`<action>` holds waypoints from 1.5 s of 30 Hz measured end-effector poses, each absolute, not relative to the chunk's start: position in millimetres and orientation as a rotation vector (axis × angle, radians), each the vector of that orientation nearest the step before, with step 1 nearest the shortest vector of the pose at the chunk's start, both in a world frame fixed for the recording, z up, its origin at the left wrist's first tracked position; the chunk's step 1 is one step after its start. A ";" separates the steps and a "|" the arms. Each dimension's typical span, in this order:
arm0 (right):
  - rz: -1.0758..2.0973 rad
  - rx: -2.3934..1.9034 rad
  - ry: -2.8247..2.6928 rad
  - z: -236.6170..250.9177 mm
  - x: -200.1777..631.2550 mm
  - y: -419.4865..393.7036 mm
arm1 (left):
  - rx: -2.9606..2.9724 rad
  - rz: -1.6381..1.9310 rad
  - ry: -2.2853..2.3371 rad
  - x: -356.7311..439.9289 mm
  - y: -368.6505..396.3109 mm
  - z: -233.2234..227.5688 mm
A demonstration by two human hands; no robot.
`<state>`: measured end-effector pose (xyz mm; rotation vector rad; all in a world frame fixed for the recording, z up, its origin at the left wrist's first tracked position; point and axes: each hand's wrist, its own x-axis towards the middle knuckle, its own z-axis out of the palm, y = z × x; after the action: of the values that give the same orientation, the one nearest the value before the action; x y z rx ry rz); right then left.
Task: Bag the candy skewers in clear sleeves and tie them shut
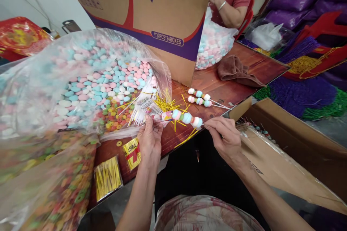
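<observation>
My right hand (223, 135) pinches the thin stick of a candy skewer (187, 118), threaded with pink, blue and white marshmallow-like candies and small coloured rings. Between the fingers of my left hand (150, 133) is a clear printed wrapper (149, 107), closed in a pinch. The skewer's far end meets the wrapper; I cannot tell how far inside it lies. Two more skewers (199, 97) rest on the table just beyond. Gold twist ties (165, 103) and white sticks (139, 115) lie loose behind the wrapper.
A big clear bag of candies (100, 79) and ring candies (119, 113) fills the left. A tall cardboard box (168, 11) stands at the back. An open carton (292, 148) is at right, near a brown cloth (235, 70). Behind the table sits another person (233, 11).
</observation>
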<state>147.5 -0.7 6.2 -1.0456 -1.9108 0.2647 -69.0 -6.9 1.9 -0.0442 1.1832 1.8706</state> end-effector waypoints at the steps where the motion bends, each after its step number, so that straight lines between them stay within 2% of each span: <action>1: 0.217 -1.034 -1.945 8.1 149.8 -0.4 | -0.013 1.890 1.191 -69.6 -7.1 1.7; 6: 0.099 -0.979 -2.097 22.1 157.5 -0.5 | 0.162 1.946 1.261 -71.1 -5.6 0.3; 19: 0.500 -1.040 -2.016 6.9 139.3 -12.1 | 0.367 1.966 1.228 -53.4 -4.1 -0.4; 25: 0.520 -1.040 -2.051 7.2 136.1 -17.3 | 0.262 2.060 1.278 -54.3 -4.4 -4.3; 34: 0.646 -1.032 -2.030 8.6 133.1 -13.0 | 0.222 1.961 1.279 -52.5 -7.5 -8.4; 45: 0.291 -1.032 -2.200 4.7 125.0 -19.7 | 0.312 1.962 1.270 -43.8 -11.4 -9.7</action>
<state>125.0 -19.7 4.7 -1.0316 -2.2004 0.2910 -43.8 -11.4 -9.7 0.3123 1.2705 1.9618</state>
